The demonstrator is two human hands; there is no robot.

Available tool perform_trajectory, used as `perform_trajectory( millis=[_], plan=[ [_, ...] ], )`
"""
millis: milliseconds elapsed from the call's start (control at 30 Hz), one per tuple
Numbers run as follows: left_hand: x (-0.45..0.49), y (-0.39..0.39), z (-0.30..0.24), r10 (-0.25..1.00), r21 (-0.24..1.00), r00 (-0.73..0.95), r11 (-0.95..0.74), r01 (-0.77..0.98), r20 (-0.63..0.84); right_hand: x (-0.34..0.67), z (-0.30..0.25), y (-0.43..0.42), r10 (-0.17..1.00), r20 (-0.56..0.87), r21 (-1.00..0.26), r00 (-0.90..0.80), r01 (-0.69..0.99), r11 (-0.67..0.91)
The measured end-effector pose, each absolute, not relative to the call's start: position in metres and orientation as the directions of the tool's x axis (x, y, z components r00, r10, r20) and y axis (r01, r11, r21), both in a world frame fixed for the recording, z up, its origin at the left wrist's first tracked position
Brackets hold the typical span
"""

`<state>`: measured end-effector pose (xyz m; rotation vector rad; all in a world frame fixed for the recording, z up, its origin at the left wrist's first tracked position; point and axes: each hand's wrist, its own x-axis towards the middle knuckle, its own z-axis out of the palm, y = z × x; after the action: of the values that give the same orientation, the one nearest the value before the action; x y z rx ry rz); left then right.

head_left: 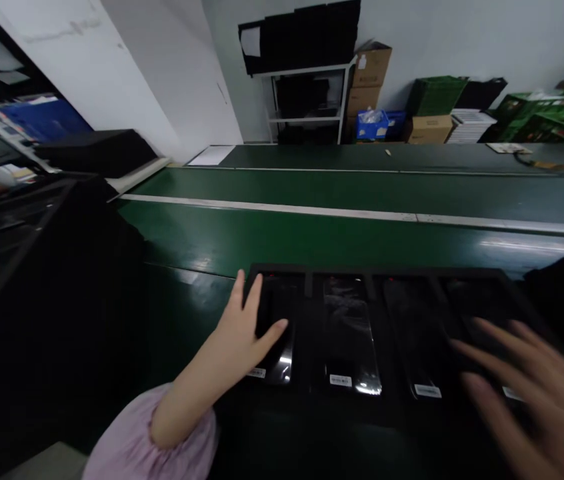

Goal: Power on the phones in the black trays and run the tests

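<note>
A black tray [307, 280] lies on the green table in front of me, holding several dark glossy panels [349, 337] in a row, each with a small white label at its near end. My left hand [245, 327] rests flat on the leftmost panel at the tray's left edge, fingers stretched out. My right hand [522, 380] hovers over the tray's right end with fingers spread; it is blurred by motion and holds nothing I can see.
A green conveyor belt [342, 193] with white rails runs across behind the tray. Dark racks [22, 253] stand at my left. Cardboard boxes [369, 73], a white shelf and green crates [537, 113] line the back wall.
</note>
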<state>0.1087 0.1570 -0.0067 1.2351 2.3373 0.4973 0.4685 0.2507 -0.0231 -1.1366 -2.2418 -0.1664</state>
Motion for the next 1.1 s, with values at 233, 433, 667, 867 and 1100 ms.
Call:
perform_trajectory(
  millis=[233, 433, 667, 867, 1100],
  plan=[
    [0.135, 0.187, -0.01, 0.841, 0.175, -0.513, 0.539, 0.824, -0.174, 0.364, -0.045, 0.237, 0.589, 0.459, -0.018, -0.666, 0.655, 0.755],
    [0.128, 0.193, -0.026, 0.854, 0.212, -0.517, 0.515, 0.831, -0.048, 0.345, -0.047, 0.237, 0.557, 0.466, 0.019, -0.687, 0.637, 0.77],
    [0.128, 0.199, -0.031, 0.869, 0.239, -0.494, 0.475, 0.847, 0.022, 0.35, -0.04, 0.237, 0.586, 0.361, -0.08, -0.726, 0.602, 0.795],
    [0.124, 0.197, -0.031, 0.855, 0.351, -0.519, 0.481, 0.804, 0.017, 0.389, -0.022, 0.255, 0.671, 0.388, -0.108, -0.632, 0.692, 0.714],
    [0.124, 0.195, -0.03, 0.844, 0.441, -0.534, 0.465, 0.768, 0.04, 0.44, -0.034, 0.275, 0.758, 0.503, -0.017, -0.415, 0.873, 0.488]
  ],
)
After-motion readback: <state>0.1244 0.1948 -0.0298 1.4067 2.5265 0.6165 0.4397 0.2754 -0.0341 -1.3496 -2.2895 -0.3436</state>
